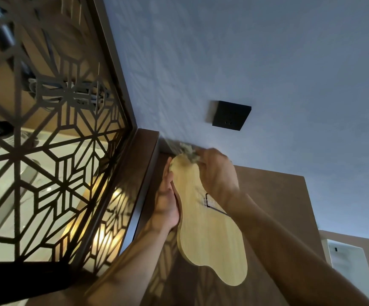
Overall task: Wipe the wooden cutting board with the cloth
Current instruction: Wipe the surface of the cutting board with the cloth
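A pale wooden cutting board (210, 244) with a wavy outline lies on a dark brown wooden surface (278, 195), its long axis running away from me. My left hand (167, 199) grips the board's left edge near the far end. My right hand (216, 173) presses a crumpled greyish cloth (189, 152) onto the board's far tip; the cloth is blurred by motion and partly hidden under my fingers. A small black mark or label (207, 200) shows on the board beside my right wrist.
A dark lattice screen (53, 151) with a geometric pattern stands at the left, right beside the board. A grey-blue wall (267, 62) rises behind, carrying a black square socket (231, 115). A white object (351, 268) sits at the right edge.
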Action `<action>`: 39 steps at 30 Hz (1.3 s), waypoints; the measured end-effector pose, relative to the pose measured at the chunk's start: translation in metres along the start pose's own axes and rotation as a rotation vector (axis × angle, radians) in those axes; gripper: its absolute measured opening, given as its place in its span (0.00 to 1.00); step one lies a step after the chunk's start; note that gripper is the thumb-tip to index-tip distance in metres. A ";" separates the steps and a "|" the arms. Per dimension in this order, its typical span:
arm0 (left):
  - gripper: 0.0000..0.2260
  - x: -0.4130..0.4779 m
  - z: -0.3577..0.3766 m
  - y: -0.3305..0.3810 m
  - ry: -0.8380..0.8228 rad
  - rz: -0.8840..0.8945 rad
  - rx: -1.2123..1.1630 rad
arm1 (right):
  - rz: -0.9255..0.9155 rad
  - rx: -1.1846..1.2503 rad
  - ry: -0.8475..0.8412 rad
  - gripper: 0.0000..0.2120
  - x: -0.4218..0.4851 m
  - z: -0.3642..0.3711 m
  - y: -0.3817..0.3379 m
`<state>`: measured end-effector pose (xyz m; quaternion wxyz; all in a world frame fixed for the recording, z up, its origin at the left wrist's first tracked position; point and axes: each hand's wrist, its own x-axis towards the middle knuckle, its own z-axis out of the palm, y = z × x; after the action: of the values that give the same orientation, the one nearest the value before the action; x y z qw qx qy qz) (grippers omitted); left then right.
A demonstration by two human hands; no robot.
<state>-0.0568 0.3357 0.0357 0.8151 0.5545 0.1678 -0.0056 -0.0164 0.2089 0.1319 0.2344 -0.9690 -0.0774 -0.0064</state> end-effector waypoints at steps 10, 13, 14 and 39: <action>0.21 -0.009 -0.003 0.007 -0.022 -0.005 0.043 | -0.169 0.063 -0.325 0.21 -0.123 0.009 0.000; 0.22 -0.010 -0.001 0.003 0.033 0.093 0.195 | -0.158 0.138 -0.540 0.21 -0.157 -0.009 0.014; 0.22 -0.009 -0.001 -0.002 0.035 0.096 0.219 | -0.141 0.174 -0.547 0.19 -0.156 -0.016 0.015; 0.20 -0.007 -0.004 0.002 -0.017 0.028 0.028 | 0.320 0.676 -0.395 0.10 -0.095 -0.022 0.037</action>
<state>-0.0637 0.3393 0.0382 0.8086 0.5682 0.1529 -0.0015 -0.1037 0.1520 0.1301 0.5179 -0.8199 0.0328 0.2418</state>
